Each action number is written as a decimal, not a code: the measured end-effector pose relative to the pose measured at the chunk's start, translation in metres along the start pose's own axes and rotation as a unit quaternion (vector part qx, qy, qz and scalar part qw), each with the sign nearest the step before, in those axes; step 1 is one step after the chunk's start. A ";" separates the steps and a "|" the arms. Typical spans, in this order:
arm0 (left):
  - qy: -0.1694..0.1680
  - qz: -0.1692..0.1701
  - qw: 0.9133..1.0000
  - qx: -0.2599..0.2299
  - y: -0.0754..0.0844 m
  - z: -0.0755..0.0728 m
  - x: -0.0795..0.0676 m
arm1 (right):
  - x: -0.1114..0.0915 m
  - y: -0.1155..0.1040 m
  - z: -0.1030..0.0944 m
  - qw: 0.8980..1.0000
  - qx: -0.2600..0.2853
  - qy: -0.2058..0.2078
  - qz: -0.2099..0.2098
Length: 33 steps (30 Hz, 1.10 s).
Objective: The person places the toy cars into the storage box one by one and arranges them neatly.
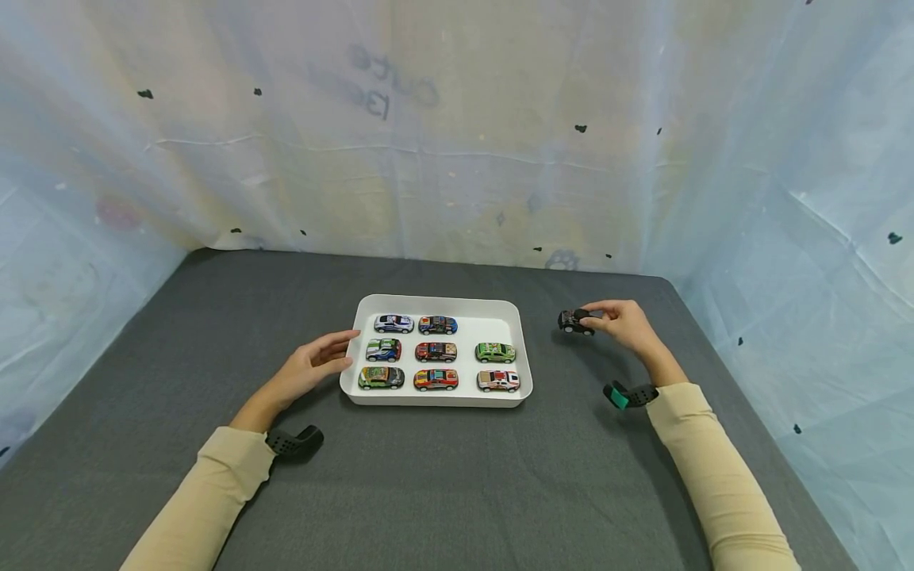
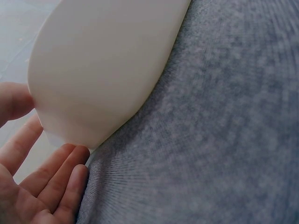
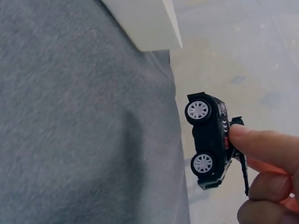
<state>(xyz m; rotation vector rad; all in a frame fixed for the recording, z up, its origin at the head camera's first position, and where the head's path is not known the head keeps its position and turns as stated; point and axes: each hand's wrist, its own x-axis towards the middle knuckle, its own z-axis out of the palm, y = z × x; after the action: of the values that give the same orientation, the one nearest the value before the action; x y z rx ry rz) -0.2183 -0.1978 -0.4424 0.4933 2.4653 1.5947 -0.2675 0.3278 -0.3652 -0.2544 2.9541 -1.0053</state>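
Observation:
A white rectangular tray (image 1: 432,400) lies on the dark cloth, with several small toy cars standing in it in three columns. The left and middle columns hold three cars each; in the right one are a green car (image 1: 495,353) and a white-and-red car (image 1: 498,381). My left hand (image 1: 317,366) touches the tray's left end, its fingers fairly straight against the outer wall (image 2: 98,74). Right of the tray, my right hand (image 1: 620,323) pinches a black toy car (image 3: 210,140) with white-spoked wheels between thumb and fingers, holding it above the cloth.
Dark grey cloth (image 1: 457,484) covers the table. Pale plastic sheeting (image 1: 457,159) hangs behind it and along both sides. A black strap (image 1: 294,442) is on the left wrist, and another strap (image 1: 631,395) with a green part is on the right.

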 end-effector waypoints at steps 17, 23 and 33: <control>0.001 0.015 1.000 -0.004 0.003 -0.001 -0.001 | 0.010 -0.026 0.001 0.997 0.060 -0.038 -0.001; 0.001 0.012 1.000 0.000 0.001 -0.001 -0.001 | 0.016 -0.032 0.007 0.997 0.077 -0.027 -0.010; 0.001 0.002 1.000 -0.004 0.001 -0.001 0.000 | 0.024 -0.048 0.015 0.994 0.103 -0.030 -0.016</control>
<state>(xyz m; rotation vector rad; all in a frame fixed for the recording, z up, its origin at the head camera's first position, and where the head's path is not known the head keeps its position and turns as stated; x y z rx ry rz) -0.2182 -0.1988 -0.4409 0.4956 2.4596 1.6062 -0.2827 0.2774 -0.3472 -0.3220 2.7722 -1.2715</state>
